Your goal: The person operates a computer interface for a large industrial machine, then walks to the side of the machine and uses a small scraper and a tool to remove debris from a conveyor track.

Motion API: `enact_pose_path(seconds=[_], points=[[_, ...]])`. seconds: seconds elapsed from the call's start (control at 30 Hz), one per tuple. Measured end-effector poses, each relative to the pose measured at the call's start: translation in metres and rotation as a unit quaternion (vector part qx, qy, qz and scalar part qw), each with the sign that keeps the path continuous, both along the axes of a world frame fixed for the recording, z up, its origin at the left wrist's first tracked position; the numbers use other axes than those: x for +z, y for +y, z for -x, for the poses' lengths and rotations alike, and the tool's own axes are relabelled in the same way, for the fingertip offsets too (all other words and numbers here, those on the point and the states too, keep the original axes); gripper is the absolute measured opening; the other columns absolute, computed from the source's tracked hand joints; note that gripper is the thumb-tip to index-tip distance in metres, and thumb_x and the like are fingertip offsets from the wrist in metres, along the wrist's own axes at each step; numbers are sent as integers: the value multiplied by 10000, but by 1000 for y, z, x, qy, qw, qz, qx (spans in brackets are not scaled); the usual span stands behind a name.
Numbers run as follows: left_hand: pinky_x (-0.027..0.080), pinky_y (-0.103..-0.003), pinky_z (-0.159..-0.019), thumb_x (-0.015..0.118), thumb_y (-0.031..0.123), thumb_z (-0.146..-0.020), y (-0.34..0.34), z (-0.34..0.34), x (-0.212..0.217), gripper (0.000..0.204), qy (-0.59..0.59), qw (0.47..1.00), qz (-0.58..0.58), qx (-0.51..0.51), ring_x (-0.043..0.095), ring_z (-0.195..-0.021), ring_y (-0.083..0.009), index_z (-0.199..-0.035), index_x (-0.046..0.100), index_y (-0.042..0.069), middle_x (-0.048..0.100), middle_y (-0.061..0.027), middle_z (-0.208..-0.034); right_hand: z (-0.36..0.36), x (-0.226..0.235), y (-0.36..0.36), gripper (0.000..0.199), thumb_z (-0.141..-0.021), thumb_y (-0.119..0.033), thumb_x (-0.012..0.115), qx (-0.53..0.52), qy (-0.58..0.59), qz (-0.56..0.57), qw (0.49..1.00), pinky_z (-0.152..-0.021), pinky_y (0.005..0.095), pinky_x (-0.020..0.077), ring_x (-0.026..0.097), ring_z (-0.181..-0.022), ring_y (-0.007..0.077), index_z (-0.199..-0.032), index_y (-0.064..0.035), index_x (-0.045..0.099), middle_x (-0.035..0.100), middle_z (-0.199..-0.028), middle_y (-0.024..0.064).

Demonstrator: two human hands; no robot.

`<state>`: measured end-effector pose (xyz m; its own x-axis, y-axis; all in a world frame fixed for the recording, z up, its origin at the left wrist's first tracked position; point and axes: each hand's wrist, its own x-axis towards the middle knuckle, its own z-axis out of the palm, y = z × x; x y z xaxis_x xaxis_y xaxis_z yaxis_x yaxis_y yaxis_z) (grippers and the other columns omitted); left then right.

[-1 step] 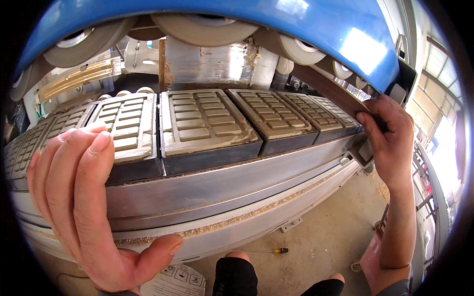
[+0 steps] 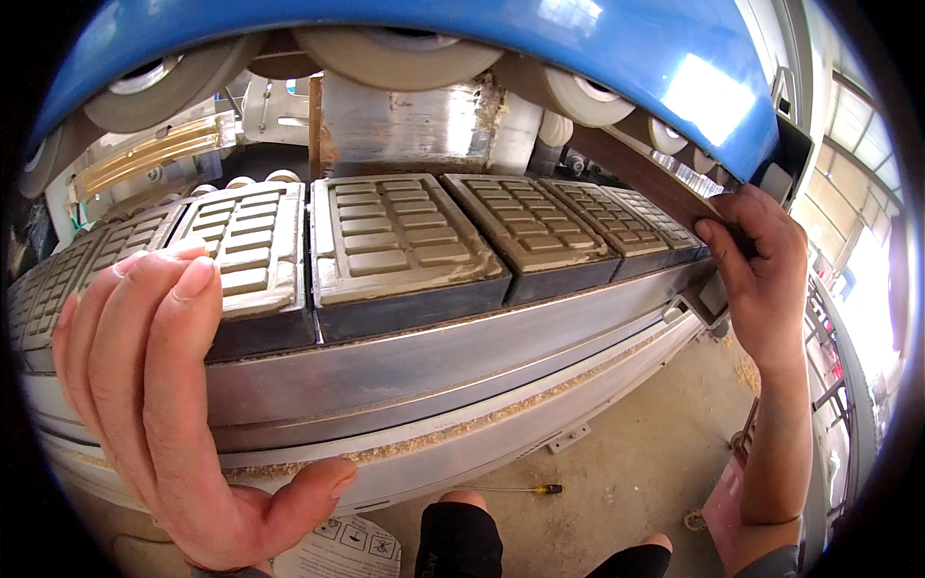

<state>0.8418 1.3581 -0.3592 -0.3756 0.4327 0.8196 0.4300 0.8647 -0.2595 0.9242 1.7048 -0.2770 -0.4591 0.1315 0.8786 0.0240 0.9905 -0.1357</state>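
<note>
A row of black rubber-faced track pads (image 2: 409,236) with raised beige blocks runs across the machine. My left hand (image 2: 164,414) is raised in front of the left pads, its fingers upright and the thumb spread away, with nothing in it. At the far right, my right hand (image 2: 766,265) pinches the near end of a long thin brown strip (image 2: 647,175) between thumb and fingers. The strip slants back beneath the rollers, above the right-hand pads. Its far end is hidden by the machine.
A blue machine cover (image 2: 636,58) and pale rollers (image 2: 400,60) overhang the pads. Below them runs a metal rail (image 2: 385,380) with sawdust along its ledge. A yellow and black screwdriver (image 2: 549,489) lies on the floor near my knees. A pink panel (image 2: 723,511) stands lower right.
</note>
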Motion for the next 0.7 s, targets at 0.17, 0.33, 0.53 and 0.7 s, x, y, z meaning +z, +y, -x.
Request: enact_pose_path(seconds=[0.17, 0.33, 0.53, 0.7], points=[[242, -528, -1187, 465, 789, -854, -1, 1, 0, 1002, 4, 1000, 9, -6, 394, -1393, -365, -1430, 484, -31, 515, -183, -1441, -1, 1, 0, 158, -917, -56, 651, 1, 0, -4, 1000, -743, 325, 491, 640, -785, 237, -1058, 16, 661, 666, -882, 151], [246, -529, -1182, 462, 786, -861, -2, 0, 2, 998, 8, 1000, 11, -9, 404, -1384, -366, -1424, 487, -38, 520, -187, -1435, 0, 1, 0, 165, -922, -58, 646, 8, 0, -8, 1000, -750, 324, 493, 643, -795, 235, -1071, 14, 661, 669, -892, 150], [255, -527, -1173, 459, 791, -857, 1, 2, 2, 1004, 7, 1000, 5, -11, 413, -1375, -371, -1409, 501, -46, 530, -193, -1423, -2, 2, -1, 174, -929, -60, 640, 8, -2, -15, 1000, -758, 323, 495, 646, -806, 233, -1086, 11, 661, 671, -905, 149], [255, -525, -1173, 458, 798, -850, -1, 2, 3, 1011, 11, 1000, 8, -14, 420, -1370, -367, -1403, 506, -46, 532, -193, -1420, -1, 3, -1, 181, -934, -61, 635, 14, -2, -20, 1000, -765, 321, 497, 649, -816, 232, -1100, 9, 661, 673, -915, 148]])
